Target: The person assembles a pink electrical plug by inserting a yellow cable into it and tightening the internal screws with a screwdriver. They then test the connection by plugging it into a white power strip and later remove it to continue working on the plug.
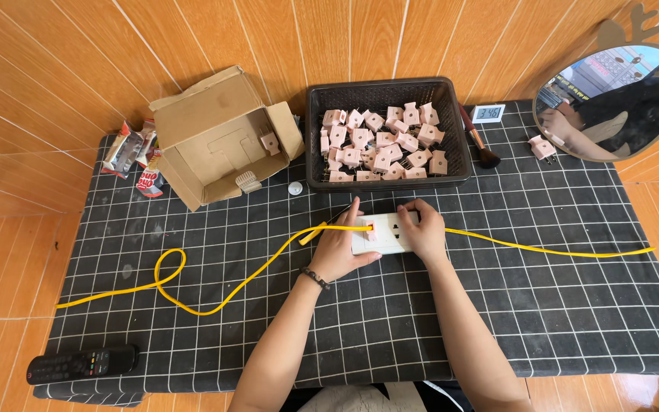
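— Where the two hands met at mid-table, what lay under them?

— A white socket block (385, 235), flat on the black grid-checked cloth (497, 305). The left hand (339, 248) rested on its left end, fingers curled loosely over a small pink plug (370, 231) seated in the block's face; whether thumb and finger actually pinched it, I could not tell. The right hand (424, 231) clasped the block's right end, fingers over the top edge, thumb toward the near side.

— And the yellow line?

— A yellow strap (215, 301) ran across the whole cloth, passing at the block. It looped once at the left, and its right stretch reached nearly to the cloth's edge.

— Behind the hands?

— A black plastic basket (463, 149), just beyond the block, holding a heap of pink plugs (379, 141). Left of it, an opened cardboard box (215, 137) lying on its side, one pink piece inside. Snack packets (135, 156) beside the box.

— Other items noted?

— A single pink plug (541, 147) near a round mirror (612, 99) at far right, a makeup brush (480, 141) and small digital clock (488, 113) by the basket, a black remote control (81, 363) at the near left corner.
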